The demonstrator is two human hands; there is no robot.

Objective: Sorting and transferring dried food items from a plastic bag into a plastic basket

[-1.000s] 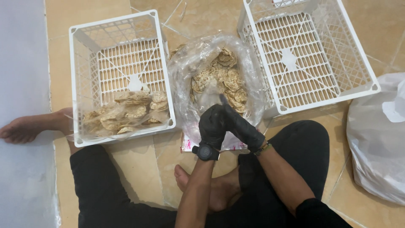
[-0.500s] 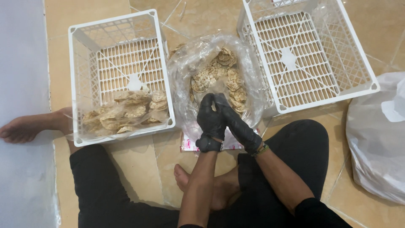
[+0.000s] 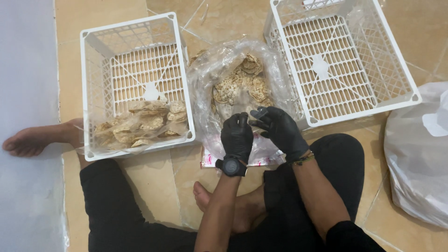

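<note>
While the person sits cross-legged on the glossy tan tiled floor (image 3: 154, 182), both hands in black gloves meet just in front of the large clear plastic bag of round, pale brown crackers (image 3: 238, 84), which lies on the tiles between two crates. Left hand (image 3: 237, 136): fingers curled inward, grip closed, but whether it pinches anything cannot be told. Right hand (image 3: 279, 129): fingers half bent, fingertips pinching a small pale flat piece (image 3: 259, 112). Under the hands, a small flat clear packet with a red-marked edge (image 3: 259, 156) lies on the floor. Left: white plastic lattice crate (image 3: 135, 46) with bagged crackers (image 3: 140, 123) piled at its near end. Right: a second white plastic lattice crate (image 3: 340, 56). Far right: bulging white plastic sack (image 3: 415, 154). Pale grey strip of flooring (image 3: 28, 70) along left edge.
</note>
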